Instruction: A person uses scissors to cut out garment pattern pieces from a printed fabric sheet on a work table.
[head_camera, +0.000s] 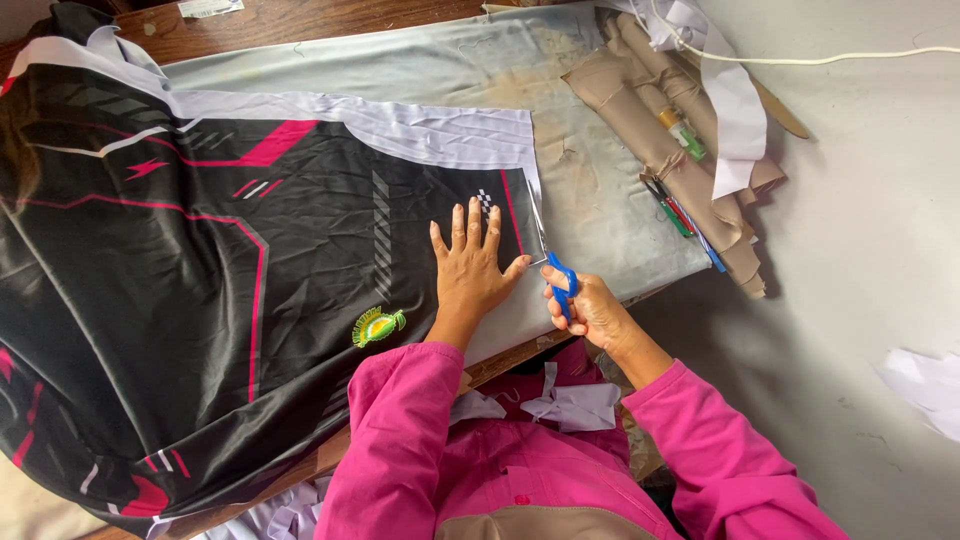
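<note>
Head view looked down on my two hands at the table (300, 18). My left hand (470, 262) lay flat with fingers spread wide, pressing on one sheet of black printed fabric (200, 260) with pink lines and a white margin, gripping nothing. Just right of it my right hand (590, 308) was closed around the blue handles of one pair of scissors (556, 270), whose blades ran up along the fabric's white right edge, touching it. One small green and yellow emblem (378, 326) sat on the fabric, below and left of my left hand. Up and to the right of my right hand lay a pile of tan rolls (660, 140); I could not count them surely. Several pens (672, 208), green, red and blue, rested among them, with one white strip (738, 120) draped across. White scraps (575, 405) lay in my lap below both hands.
</note>
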